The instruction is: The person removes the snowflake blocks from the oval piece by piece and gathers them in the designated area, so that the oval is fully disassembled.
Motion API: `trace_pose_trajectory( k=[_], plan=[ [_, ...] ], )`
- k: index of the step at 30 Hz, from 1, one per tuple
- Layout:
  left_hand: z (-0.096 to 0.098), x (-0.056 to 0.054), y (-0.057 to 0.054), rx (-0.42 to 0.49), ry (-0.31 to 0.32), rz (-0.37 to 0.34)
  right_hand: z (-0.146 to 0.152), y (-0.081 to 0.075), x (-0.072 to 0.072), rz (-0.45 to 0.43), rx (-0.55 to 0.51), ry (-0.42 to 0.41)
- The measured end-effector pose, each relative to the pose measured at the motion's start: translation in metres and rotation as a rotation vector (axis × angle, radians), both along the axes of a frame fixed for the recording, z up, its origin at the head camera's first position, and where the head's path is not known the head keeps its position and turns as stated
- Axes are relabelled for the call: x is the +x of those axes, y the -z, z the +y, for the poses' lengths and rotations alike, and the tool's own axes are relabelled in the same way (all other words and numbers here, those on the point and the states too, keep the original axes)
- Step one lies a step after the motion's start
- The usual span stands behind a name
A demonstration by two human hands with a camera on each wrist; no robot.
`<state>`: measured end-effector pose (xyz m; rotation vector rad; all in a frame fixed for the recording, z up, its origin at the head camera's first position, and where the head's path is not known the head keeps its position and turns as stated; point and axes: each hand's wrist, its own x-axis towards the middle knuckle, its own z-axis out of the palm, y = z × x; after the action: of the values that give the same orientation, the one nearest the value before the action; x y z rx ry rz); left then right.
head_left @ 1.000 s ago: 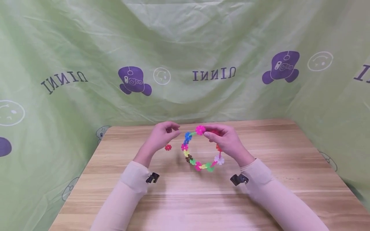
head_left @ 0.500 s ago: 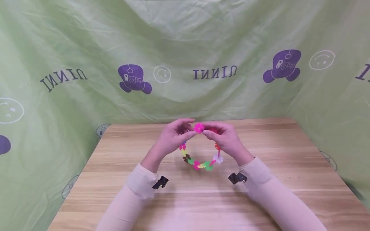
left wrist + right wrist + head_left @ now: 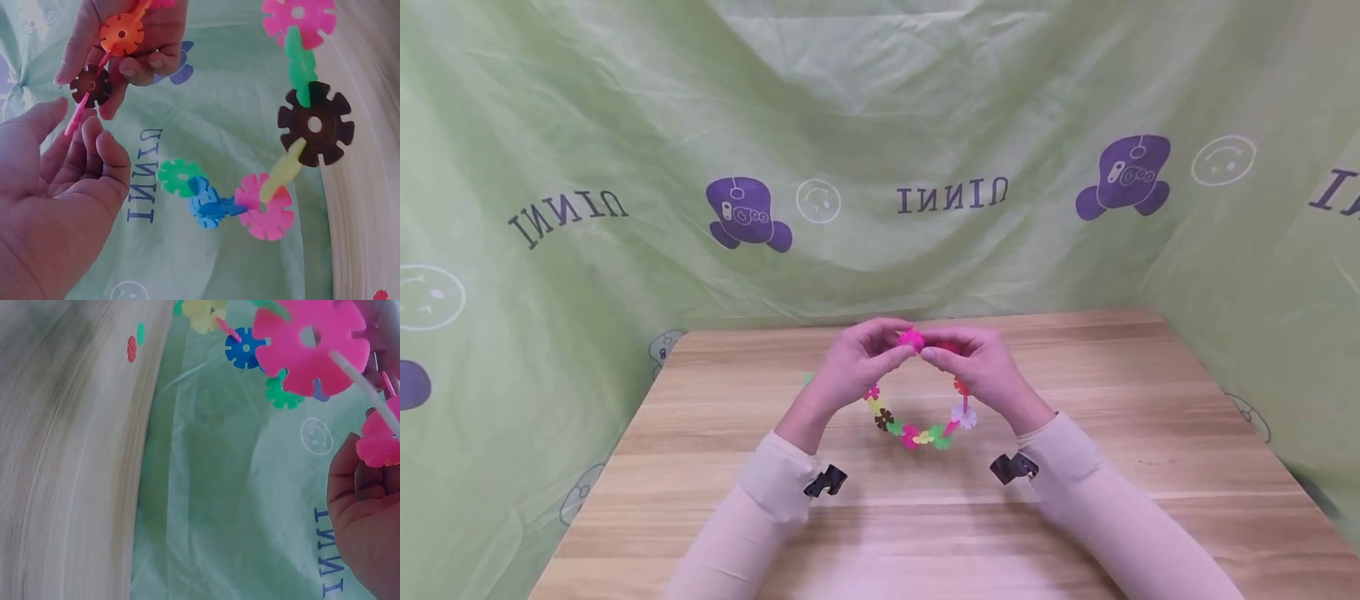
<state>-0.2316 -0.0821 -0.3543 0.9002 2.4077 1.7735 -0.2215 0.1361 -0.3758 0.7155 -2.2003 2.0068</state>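
A chain of colourful flower-shaped plastic discs (image 3: 912, 435), slotted edge to edge, hangs in a loop between my hands above the table. Thumb and fingers of my left hand (image 3: 852, 360) pinch the pink disc (image 3: 76, 115) at one end, seen edge-on in the left wrist view and joined to a brown disc (image 3: 91, 85). Beside that brown disc, my right hand (image 3: 979, 360) holds the chain with curled fingers; an orange disc (image 3: 122, 34) lies against them. The chain's other end, a green disc (image 3: 181, 177) joined to blue ones (image 3: 208, 205), dangles apart from the fingertips.
Two loose discs, one red (image 3: 131, 349) and one green (image 3: 140, 334), lie on the wooden table (image 3: 1075, 517). A green printed cloth (image 3: 880, 267) stands behind the table and along its sides.
My left hand has moved right, from beside the loop to the pink disc, and now pinches it. The pink disc has turned and shifted slightly left. My right hand keeps its hold.
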Motion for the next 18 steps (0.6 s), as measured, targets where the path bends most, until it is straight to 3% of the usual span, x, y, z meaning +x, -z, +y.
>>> trace_pose_trajectory(
  k=[13,18],
  plan=[
    [0.0014,0.0007,0.0068,0.124,0.015,0.071,-0.0004,0.0047,-0.0013,-0.01,0.013,0.059],
    [0.0012,0.0018,0.0063,0.155,0.004,0.042,0.0011,0.0024,-0.001,-0.024,0.021,0.078]
  ],
)
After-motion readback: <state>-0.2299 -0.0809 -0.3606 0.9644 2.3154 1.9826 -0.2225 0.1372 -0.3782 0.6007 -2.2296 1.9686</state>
